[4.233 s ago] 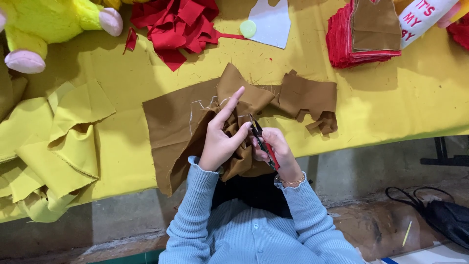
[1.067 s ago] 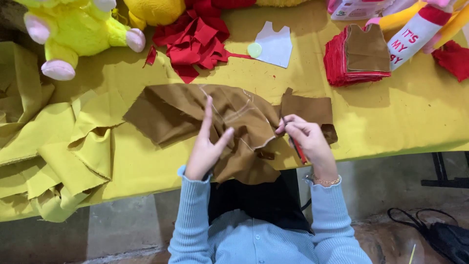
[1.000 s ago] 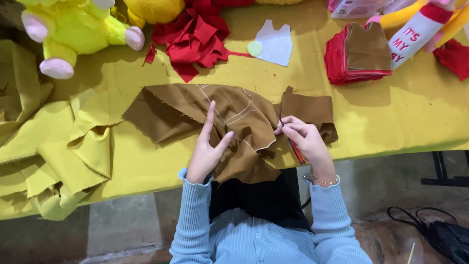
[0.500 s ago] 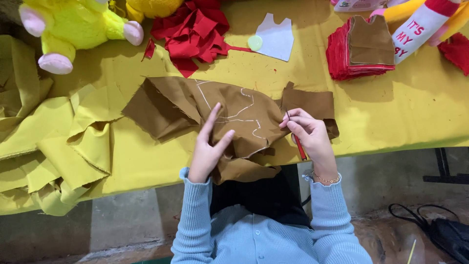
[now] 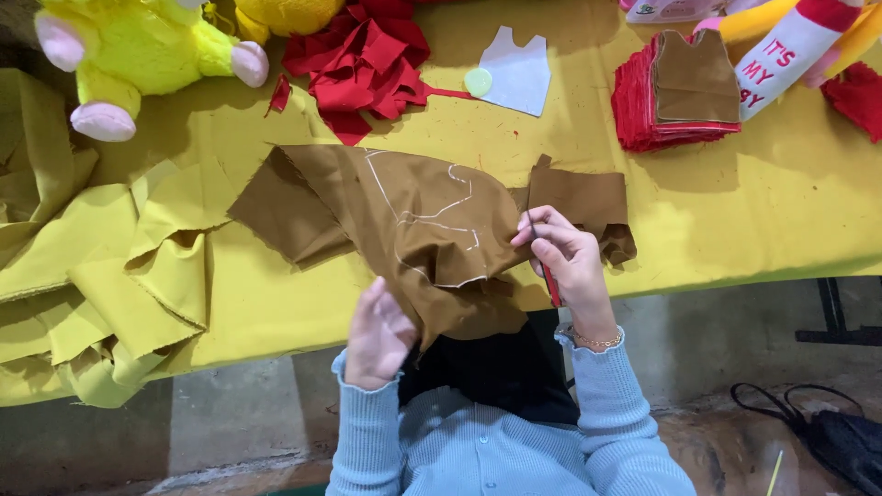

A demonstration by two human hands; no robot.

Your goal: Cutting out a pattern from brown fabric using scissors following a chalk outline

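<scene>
A brown piece of cloth [image 5: 404, 211] with white chalk outlines lies on the yellow-covered table [image 5: 735, 211] and hangs over its near edge. My right hand [image 5: 565, 262] grips red-handled scissors [image 5: 549, 280] at the cloth's right edge. My left hand [image 5: 377, 335] is at the hanging lower part of the cloth, fingers curled at its edge; whether it grips the cloth I cannot tell.
Crumpled yellow cloth [image 5: 101, 285] is piled at the left. A yellow plush toy [image 5: 138, 55] sits at the far left, red scraps [image 5: 367, 55] and a white paper pattern [image 5: 519, 73] behind. A stack of red pieces topped by a brown piece [image 5: 684, 92] stands at the far right.
The cloth has been spread flatter, showing the chalk lines. My left hand has slid from the top of the cloth down toward me to its hanging edge. My right hand stays at the right edge.
</scene>
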